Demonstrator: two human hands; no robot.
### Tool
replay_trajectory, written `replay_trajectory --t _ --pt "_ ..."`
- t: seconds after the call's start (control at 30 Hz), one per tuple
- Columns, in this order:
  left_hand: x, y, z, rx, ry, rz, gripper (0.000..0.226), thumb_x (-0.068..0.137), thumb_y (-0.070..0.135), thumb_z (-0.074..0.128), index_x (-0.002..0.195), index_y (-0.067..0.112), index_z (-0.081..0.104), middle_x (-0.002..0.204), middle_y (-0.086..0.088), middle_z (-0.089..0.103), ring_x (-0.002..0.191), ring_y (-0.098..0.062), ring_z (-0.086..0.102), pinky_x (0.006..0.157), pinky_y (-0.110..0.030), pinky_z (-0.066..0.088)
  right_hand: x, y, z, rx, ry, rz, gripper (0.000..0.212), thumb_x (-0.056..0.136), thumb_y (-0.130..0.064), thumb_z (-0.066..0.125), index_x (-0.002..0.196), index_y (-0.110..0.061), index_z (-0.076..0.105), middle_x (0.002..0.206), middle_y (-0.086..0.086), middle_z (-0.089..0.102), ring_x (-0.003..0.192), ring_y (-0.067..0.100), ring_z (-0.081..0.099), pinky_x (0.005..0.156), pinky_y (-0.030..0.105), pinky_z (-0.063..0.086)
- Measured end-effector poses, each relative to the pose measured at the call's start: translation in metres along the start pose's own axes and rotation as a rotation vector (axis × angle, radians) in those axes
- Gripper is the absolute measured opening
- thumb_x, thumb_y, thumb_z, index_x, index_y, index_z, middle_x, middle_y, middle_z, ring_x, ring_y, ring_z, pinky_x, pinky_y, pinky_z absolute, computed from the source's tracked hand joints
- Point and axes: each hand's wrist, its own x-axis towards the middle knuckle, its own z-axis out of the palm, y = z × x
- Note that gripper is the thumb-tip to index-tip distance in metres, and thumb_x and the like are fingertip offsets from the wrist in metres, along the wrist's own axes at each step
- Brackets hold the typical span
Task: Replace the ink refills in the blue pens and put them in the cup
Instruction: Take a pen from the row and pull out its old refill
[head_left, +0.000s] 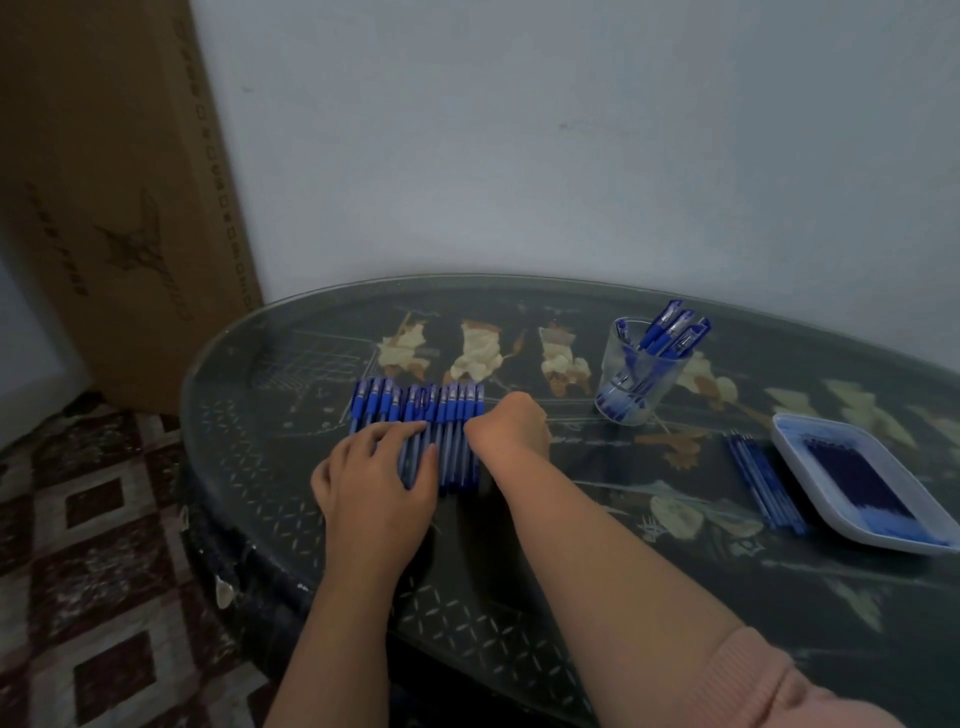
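The left hand (374, 478) lies flat, fingers straight, pressing on the clear barrels of a row of blue-capped plastic pens (452, 410) lined up on the dark glass-topped table (311, 338). The right hand (511, 428) sits curled at the row's right end. Its fingertips are hidden, so I cannot tell whether it has a pen. Further right, a clear glass cup (636, 382) holds only a few pens. Thin blue refills (763, 483) lie beside a white rectangular tray (831, 499). By my judgement, most of the job remains.

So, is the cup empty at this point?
No, the clear cup already holds several capped blue pens, which lean against its right rim.
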Motion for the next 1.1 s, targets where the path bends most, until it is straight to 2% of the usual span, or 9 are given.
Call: replay_trajectory --t 0.13,0.23,0.3,0.4,0.53,0.67,0.83,1.0,1.1 --pt "0.000 0.000 0.000 -0.009 0.004 0.002 0.032 0.093 0.045 0.053 0.125 0.041 0.055 0.132 0.012 0.049 0.130 -0.011 0.034 0.109 -0.038 0.018 0.003 0.002 -0.001 0.056 0.011 0.029 0.027 0.089 -0.016 0.067 0.072 -0.015 0.046 0.079 0.003 0.053 0.082 0.024 0.062 0.064 0.032 0.051" --pt "0.001 -0.001 0.001 -0.003 0.001 -0.005 0.032 0.093 0.046 0.052 0.125 0.042 0.054 0.132 0.012 0.048 0.130 -0.011 0.033 0.108 -0.038 0.019 0.005 0.003 -0.003 0.136 0.012 0.056 0.024 0.088 -0.016 0.069 0.073 -0.013 0.050 0.074 0.002 0.054 0.075 0.022 0.060 0.063 0.032 0.053" --pt "0.001 -0.001 0.001 -0.008 0.001 -0.006 0.032 0.093 0.047 0.052 0.125 0.042 0.054 0.132 0.012 0.048 0.130 -0.011 0.033 0.108 -0.038 0.019 0.003 0.005 -0.005 0.166 0.018 0.041 0.007 0.088 -0.015 0.069 0.093 -0.012 0.065 0.077 0.000 0.057 0.076 0.020 0.060 0.064 0.031 0.052" --pt "0.001 0.000 0.000 -0.025 -0.001 -0.012 0.031 0.093 0.047 0.051 0.124 0.042 0.056 0.132 0.013 0.049 0.131 -0.012 0.034 0.109 -0.039 0.019 0.003 0.010 -0.005 0.215 -0.002 -0.013 0.035 0.090 -0.012 0.064 0.122 -0.027 0.068 0.105 0.001 0.070 0.088 0.019 0.067 0.074 0.033 0.058" --pt "0.000 0.000 -0.001 -0.036 -0.006 -0.015 0.031 0.094 0.046 0.051 0.124 0.043 0.056 0.133 0.012 0.049 0.131 -0.013 0.034 0.110 -0.040 0.018 0.001 0.015 -0.004 0.255 -0.031 -0.059 0.038 0.091 -0.010 0.061 0.122 -0.031 0.068 0.119 0.001 0.069 0.081 0.016 0.064 0.073 0.031 0.056" --pt "-0.001 0.001 -0.002 -0.036 0.012 -0.002 0.029 0.093 0.044 0.053 0.121 0.041 0.060 0.130 0.010 0.052 0.129 -0.015 0.038 0.107 -0.041 0.020 0.001 0.022 -0.007 0.273 -0.060 -0.073 0.035 0.091 -0.009 0.062 0.120 -0.028 0.070 0.124 0.003 0.067 0.098 0.022 0.066 0.088 0.036 0.057" --pt "0.000 0.001 -0.003 -0.026 -0.006 -0.011 0.029 0.094 0.043 0.054 0.122 0.040 0.060 0.132 0.009 0.052 0.130 -0.017 0.038 0.108 -0.043 0.020 -0.004 0.037 -0.015 0.318 -0.112 -0.128 0.036 0.093 -0.008 0.059 0.119 -0.031 0.069 0.120 0.003 0.067 0.077 0.016 0.060 0.082 0.036 0.057" --pt "0.001 0.001 -0.003 -0.034 -0.004 -0.008 0.029 0.093 0.042 0.056 0.122 0.038 0.060 0.132 0.008 0.052 0.130 -0.019 0.037 0.109 -0.045 0.019 -0.014 0.052 -0.036 0.343 -0.165 -0.201 0.037 0.094 -0.007 0.056 0.122 -0.029 0.069 0.119 -0.002 0.068 0.075 0.005 0.060 0.066 0.021 0.051" --pt "0.001 0.003 -0.004 -0.030 0.023 0.009 0.029 0.093 0.038 0.058 0.121 0.037 0.061 0.131 0.008 0.052 0.129 -0.020 0.038 0.109 -0.046 0.021 -0.021 0.067 -0.055 0.341 -0.198 -0.256 0.040 0.093 -0.006 0.057 0.123 -0.031 0.069 0.097 -0.005 0.073 0.075 0.010 0.063 0.056 0.011 0.043"
